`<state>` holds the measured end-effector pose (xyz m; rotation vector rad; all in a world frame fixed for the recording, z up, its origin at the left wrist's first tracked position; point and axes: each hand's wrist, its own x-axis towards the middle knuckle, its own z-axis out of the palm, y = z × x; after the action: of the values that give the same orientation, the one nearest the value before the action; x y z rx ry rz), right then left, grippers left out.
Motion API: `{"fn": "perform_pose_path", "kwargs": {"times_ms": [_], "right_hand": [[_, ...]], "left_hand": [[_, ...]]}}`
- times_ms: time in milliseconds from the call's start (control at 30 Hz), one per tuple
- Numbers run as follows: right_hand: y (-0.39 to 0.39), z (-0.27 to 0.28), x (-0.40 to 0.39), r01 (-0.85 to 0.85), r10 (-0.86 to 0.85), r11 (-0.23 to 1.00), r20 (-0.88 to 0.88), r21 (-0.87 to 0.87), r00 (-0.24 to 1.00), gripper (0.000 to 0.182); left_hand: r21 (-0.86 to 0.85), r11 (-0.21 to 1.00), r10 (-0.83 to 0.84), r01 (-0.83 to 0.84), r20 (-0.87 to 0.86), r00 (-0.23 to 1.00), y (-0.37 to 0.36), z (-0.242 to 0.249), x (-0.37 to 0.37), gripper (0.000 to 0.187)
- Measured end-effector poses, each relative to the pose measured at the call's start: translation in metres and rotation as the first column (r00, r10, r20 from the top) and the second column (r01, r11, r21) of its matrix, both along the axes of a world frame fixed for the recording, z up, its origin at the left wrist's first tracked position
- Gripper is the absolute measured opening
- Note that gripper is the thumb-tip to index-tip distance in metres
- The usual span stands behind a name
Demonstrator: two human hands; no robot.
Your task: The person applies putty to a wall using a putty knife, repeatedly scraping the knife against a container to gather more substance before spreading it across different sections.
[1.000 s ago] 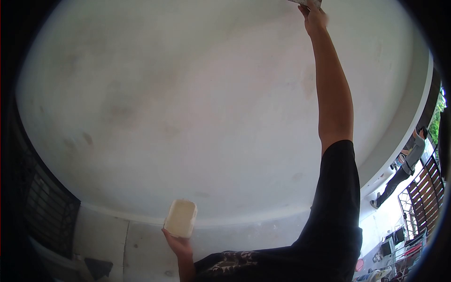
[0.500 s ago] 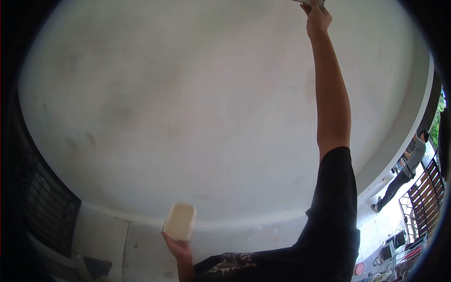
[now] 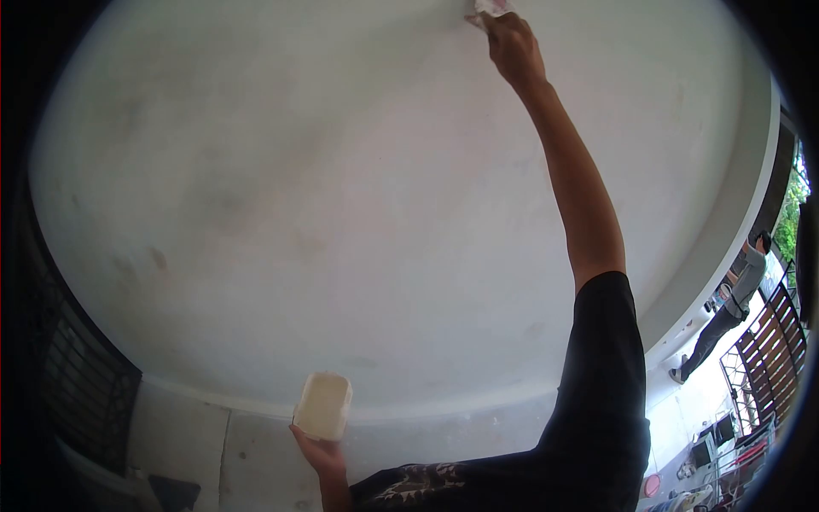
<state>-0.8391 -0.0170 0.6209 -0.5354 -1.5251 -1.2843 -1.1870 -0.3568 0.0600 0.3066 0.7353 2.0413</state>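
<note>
Low in the head view, my left hand [image 3: 322,454] is closed around the lower end of a cream-coloured shallow container [image 3: 324,405], its broad face turned toward me. My right arm stretches up to the top edge of the view. There my right hand [image 3: 517,53] grips a flat whitish piece with a pink patch [image 3: 495,8]. The frame's edge cuts that piece off, so its exact kind does not show. It is up against or very near the pale wall [image 3: 341,222], which carries faint grey and brownish smudges.
Dark metal grillework [image 3: 81,384] stands at the left. On the floor lies a dark flat object [image 3: 175,492]. At the far right stand another person [image 3: 725,320] and a slatted brown gate [image 3: 772,337]. A small pinkish-red round object [image 3: 653,485] lies among clutter at lower right.
My right hand has swept left along the wall with the flat piece, and slightly down. My left hand and the container have barely shifted.
</note>
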Motion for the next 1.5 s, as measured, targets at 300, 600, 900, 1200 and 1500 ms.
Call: {"fn": "perform_pose_path", "kwargs": {"times_ms": [300, 600, 900, 1200, 1500], "right_hand": [[-0.018, 0.022, 0.011, -0.224, 0.254, 0.956, -0.155, 0.190, 0.955, 0.019], [-0.020, -0.009, 0.000, -0.230, 0.231, 0.973, -0.114, 0.020, 0.966, 0.017], [-0.012, -0.007, -0.004, -0.109, 0.107, 0.994, -0.082, -0.011, 0.991, 0.027], [-0.006, 0.006, -0.008, -0.055, 0.074, 0.992, -0.163, 0.117, 0.984, 0.019], [0.002, 0.014, -0.004, -0.111, 0.151, 0.977, -0.231, 0.180, 0.961, 0.021]], "left_hand": [[-0.003, 1.000, -0.020, 0.020, -0.056, 0.998, 0.003, -0.003, -0.005, 0.067], [-0.034, 0.999, -0.008, 0.008, -0.011, 1.000, -0.001, -0.003, -0.001, 0.067], [-0.029, 0.999, -0.017, 0.017, -0.009, 1.000, 0.006, 0.002, -0.002, 0.067], [-0.029, 1.000, -0.008, 0.008, -0.014, 1.000, 0.004, 0.005, 0.001, 0.066], [-0.018, 1.000, 0.001, 0.000, 0.015, 1.000, 0.005, 0.007, 0.000, 0.066]]}}
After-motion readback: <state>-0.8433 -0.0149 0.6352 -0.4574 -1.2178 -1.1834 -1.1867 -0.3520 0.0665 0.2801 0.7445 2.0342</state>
